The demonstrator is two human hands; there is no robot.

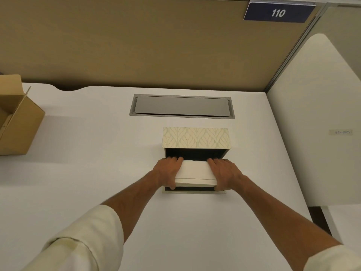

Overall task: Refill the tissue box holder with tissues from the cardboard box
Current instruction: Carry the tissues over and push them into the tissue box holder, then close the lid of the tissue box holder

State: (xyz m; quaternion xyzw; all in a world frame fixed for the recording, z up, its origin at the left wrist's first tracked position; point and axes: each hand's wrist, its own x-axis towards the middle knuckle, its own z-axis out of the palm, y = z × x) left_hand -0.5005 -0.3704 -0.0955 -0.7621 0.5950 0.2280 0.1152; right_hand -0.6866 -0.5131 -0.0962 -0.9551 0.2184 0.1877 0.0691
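Gripping the white tissue stack [195,173] between my left hand [168,171] and right hand [224,174], I hold it inside the open leaf-patterned cream tissue box holder [196,137].

1. "110" in white italic digits on a dark blue sign [278,12]. The sign is mounted at the top edge of the tan partition panel [136,42], at its far right end.
2. Small pale label [340,132] on the white side panel [312,114], right of and below the sign. It carries faint dark marks, too small and blurred to read.
3. No other readable text anywhere else in view.
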